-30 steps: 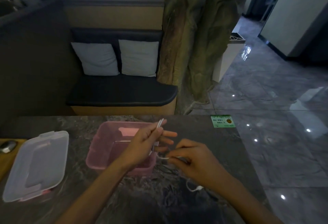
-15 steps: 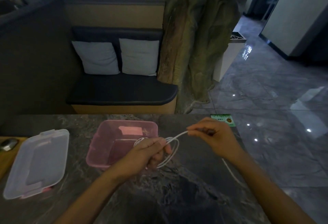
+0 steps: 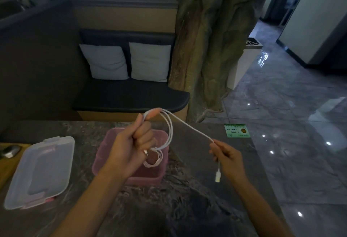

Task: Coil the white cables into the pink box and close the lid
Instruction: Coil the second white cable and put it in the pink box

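My left hand is raised over the open pink box and grips loops of a white cable wound around its fingers. From the loops the cable runs taut down to the right into my right hand, which pinches it near its end. The white plug dangles below that hand. Another coiled white cable lies inside the box. The clear lid rests flat on the table left of the box.
The dark marble table ends at its right edge beside a glossy tiled floor. A green sticker sits near the far right corner. A computer mouse lies on a wooden surface at the far left. A cushioned bench stands behind the table.
My left hand has risen above the box with more loops of cable on it. My right hand has slid down and right along the cable to near the plug end.
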